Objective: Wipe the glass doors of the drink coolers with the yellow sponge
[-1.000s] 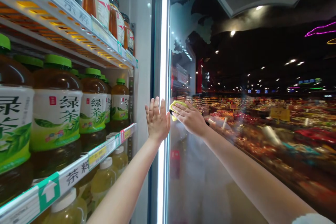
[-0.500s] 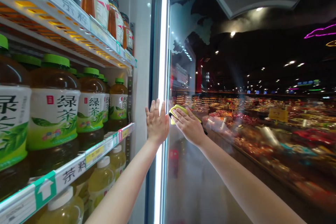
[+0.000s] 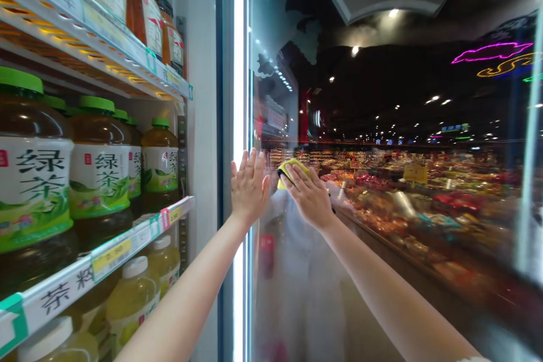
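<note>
My left hand (image 3: 249, 188) is flat with its fingers pointing up and somewhat spread, holding nothing. It lies over the bright light strip (image 3: 239, 85) at the edge of the glass door (image 3: 292, 277); whether the palm touches is hard to tell. Just to its right, my right hand (image 3: 309, 195) holds a folded yellow cloth (image 3: 283, 169) with a dark edge, pressed against the glass. The fingers lie across the cloth and hide much of it.
At left, an upper shelf (image 3: 123, 39) carries amber bottles. Below stand green-capped tea bottles (image 3: 102, 169) behind a price rail (image 3: 55, 294), with white-capped bottles (image 3: 136, 288) underneath. Through the glass show blurred store displays (image 3: 407, 203) and neon lights (image 3: 492, 54).
The view has swung right, so the shelves sit further left. My left hand now covers the light strip closer to the glass. The right hand still holds the cloth on the pane.
</note>
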### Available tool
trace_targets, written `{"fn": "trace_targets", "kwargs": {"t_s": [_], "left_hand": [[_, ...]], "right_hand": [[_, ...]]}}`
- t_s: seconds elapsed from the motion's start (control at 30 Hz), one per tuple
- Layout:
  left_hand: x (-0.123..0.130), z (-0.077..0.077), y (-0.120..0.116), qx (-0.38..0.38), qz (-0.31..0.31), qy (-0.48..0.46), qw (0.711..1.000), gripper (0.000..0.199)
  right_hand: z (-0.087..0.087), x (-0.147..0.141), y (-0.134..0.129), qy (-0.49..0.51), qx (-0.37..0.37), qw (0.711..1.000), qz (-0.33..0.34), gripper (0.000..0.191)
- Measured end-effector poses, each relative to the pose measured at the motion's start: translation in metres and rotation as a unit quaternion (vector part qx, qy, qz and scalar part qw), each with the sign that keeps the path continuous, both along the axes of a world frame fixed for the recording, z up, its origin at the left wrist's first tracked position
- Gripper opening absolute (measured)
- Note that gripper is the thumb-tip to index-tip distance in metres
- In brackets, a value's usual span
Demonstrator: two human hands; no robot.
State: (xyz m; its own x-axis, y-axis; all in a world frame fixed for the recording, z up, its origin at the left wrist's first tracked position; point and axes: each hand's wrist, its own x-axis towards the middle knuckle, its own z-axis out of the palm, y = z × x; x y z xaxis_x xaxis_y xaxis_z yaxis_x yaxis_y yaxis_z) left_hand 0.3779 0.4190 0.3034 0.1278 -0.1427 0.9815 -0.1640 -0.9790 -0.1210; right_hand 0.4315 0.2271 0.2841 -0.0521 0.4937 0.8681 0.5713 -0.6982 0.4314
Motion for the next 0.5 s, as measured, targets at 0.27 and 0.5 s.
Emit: {"fn": "trace_targets", "kwargs": {"t_s": [0.27, 0.5], "left_hand": [[0.024, -0.003, -0.033, 0.027, -0.008, 0.026, 0.999, 0.067], [0.031, -0.006, -0.052, 0.038, -0.019, 0.016, 0.999, 0.069]], "right_hand": [[0.049, 0.009, -0.037, 0.013, 0.144, 0.988, -0.047, 0.052], [-0.01, 0.007, -0.093, -0.035, 0.005, 0.997, -0.066, 0.055]]}}
